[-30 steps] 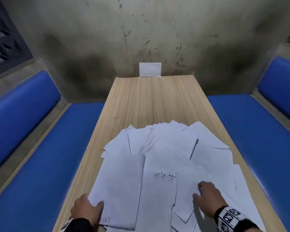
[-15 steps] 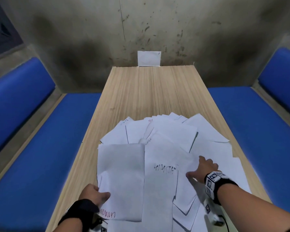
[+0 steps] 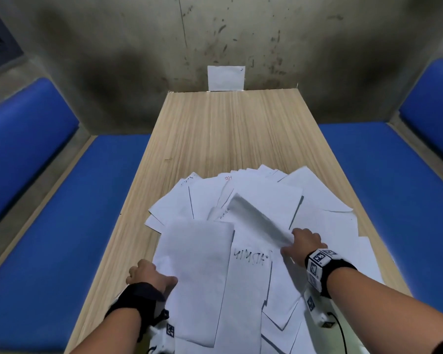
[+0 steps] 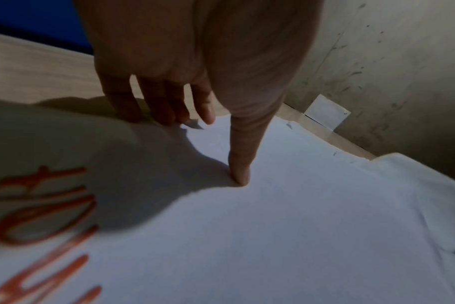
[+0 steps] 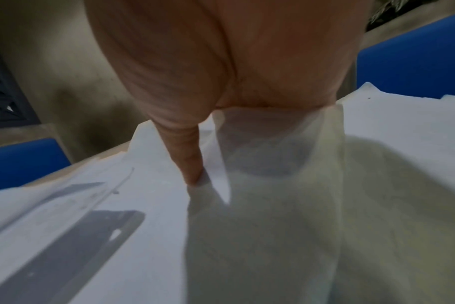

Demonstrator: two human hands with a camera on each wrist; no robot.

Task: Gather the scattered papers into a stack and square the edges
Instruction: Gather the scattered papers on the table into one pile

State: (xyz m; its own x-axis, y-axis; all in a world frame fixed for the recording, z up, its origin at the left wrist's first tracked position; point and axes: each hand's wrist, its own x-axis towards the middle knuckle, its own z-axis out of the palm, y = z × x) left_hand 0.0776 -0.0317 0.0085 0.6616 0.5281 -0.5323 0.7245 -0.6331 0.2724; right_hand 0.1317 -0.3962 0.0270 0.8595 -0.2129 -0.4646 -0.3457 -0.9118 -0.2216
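Note:
Several white papers (image 3: 264,192) lie fanned and overlapping on the near half of the wooden table (image 3: 228,129). My left hand (image 3: 161,277) pinches the left edge of a near sheet (image 3: 197,272). In the left wrist view the thumb (image 4: 239,176) presses on top and the fingers (image 4: 166,115) curl at its edge; the sheet (image 4: 273,226) bears red writing. My right hand (image 3: 290,245) pinches another sheet (image 3: 256,215), raised and curling off the pile. In the right wrist view its thumb (image 5: 190,168) sits on top, with the fingers hidden behind the translucent paper (image 5: 273,154).
Blue padded benches run along the left (image 3: 62,226) and right (image 3: 394,187) of the table. A stained concrete wall closes the far end, with a small white card (image 3: 225,77) fixed to it. The table's far half shows bare wood.
My right hand has reached forward over the pile and lifted the edge of a sheet, which now curls up. My left hand has slid forward along the left sheet's edge.

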